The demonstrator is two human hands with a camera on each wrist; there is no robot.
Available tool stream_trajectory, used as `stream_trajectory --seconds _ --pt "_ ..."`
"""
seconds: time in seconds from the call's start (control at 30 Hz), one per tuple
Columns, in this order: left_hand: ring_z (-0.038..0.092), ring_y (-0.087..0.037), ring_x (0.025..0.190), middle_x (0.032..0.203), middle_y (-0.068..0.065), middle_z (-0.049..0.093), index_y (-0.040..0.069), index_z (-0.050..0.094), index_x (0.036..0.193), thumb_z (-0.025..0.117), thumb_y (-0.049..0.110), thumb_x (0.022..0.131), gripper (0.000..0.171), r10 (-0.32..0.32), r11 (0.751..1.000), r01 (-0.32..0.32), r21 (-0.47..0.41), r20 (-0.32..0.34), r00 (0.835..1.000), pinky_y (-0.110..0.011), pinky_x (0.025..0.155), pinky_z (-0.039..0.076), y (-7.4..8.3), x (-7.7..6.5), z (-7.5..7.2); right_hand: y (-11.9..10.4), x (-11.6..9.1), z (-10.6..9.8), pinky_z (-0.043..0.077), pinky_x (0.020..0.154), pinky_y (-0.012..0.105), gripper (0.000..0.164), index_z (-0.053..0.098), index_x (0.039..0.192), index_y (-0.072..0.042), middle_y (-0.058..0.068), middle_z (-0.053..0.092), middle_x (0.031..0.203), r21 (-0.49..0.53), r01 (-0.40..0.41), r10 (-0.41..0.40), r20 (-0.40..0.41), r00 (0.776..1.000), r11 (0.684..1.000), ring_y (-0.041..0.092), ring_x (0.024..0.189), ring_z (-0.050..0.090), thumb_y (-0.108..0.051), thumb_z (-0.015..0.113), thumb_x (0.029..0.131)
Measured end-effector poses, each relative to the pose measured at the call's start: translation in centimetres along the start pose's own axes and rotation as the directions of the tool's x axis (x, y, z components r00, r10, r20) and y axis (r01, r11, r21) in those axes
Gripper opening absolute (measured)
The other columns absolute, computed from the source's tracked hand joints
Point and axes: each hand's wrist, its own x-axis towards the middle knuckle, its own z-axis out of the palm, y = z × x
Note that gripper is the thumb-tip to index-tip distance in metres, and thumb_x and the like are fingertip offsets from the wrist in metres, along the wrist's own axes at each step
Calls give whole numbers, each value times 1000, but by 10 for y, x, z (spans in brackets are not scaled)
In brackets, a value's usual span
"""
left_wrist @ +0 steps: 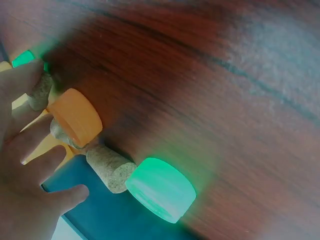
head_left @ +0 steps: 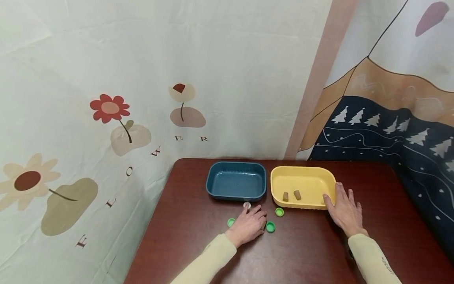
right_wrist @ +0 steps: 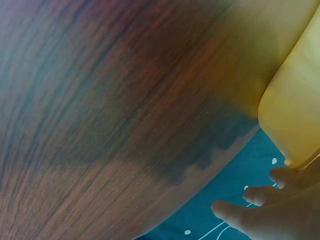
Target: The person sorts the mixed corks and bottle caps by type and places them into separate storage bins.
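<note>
My left hand [head_left: 246, 225] reaches over a loose group of corks and plastic caps. Its thumb and index finger pinch a cork [left_wrist: 40, 92]; the other fingers are spread. Beneath the hand are an orange cap [left_wrist: 77, 117], another cork [left_wrist: 111, 169] and a green cap [left_wrist: 161, 190]; the orange cap is hidden in the head view. My right hand [head_left: 345, 211] holds the right side of a yellow tray [head_left: 303, 170], thumb over the rim and fingers outside. In the right wrist view several fingers [right_wrist: 232, 212] show below the tray wall. Two corks [head_left: 297, 195] lie in the tray.
A dark blue tray [head_left: 235, 197] stands left of the yellow one at the table's back. A light green cap [head_left: 279, 212] and a green cap [head_left: 270, 227] lie in front. A small pale round piece [head_left: 247, 204] is by the blue tray. A printed cloth [head_left: 248, 79] hangs behind.
</note>
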Motion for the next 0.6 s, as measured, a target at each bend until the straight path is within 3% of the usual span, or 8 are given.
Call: stream_trajectory --seconds 0.2,0.33,0.43,0.6 --pt "53 -23 138 138 4 63 22 70 123 77 50 91 43 -3 998 -4 -66 -106 994 -50 110 44 1 -6 -1 0 0 0 11 107 84 87 6 164 1 29 11 168 0 -1 1 -2 1000 1000 58 150 6 -59 32 107" --pt "53 -24 138 143 1 61 21 70 115 79 45 90 35 -47 985 13 -170 -194 980 -51 110 44 3 -14 -1 -1 0 1 11 106 84 86 6 164 1 29 10 168 6 4 -4 -5 1000 1000 58 151 4 -58 31 107" --pt "52 -24 140 147 0 58 21 68 116 77 44 92 34 -85 978 39 -204 -223 971 -52 110 45 5 -18 -1 -1 0 1 11 106 84 86 7 164 2 30 10 167 8 10 -10 -10 1000 1000 58 151 4 -58 32 108" --pt "51 -24 140 149 0 57 19 67 120 76 44 93 37 -152 965 82 -247 -276 949 -53 111 44 7 -14 -6 1 1 2 11 105 85 86 8 164 3 30 11 167 6 11 -11 -15 1000 1000 58 150 4 -58 32 107"
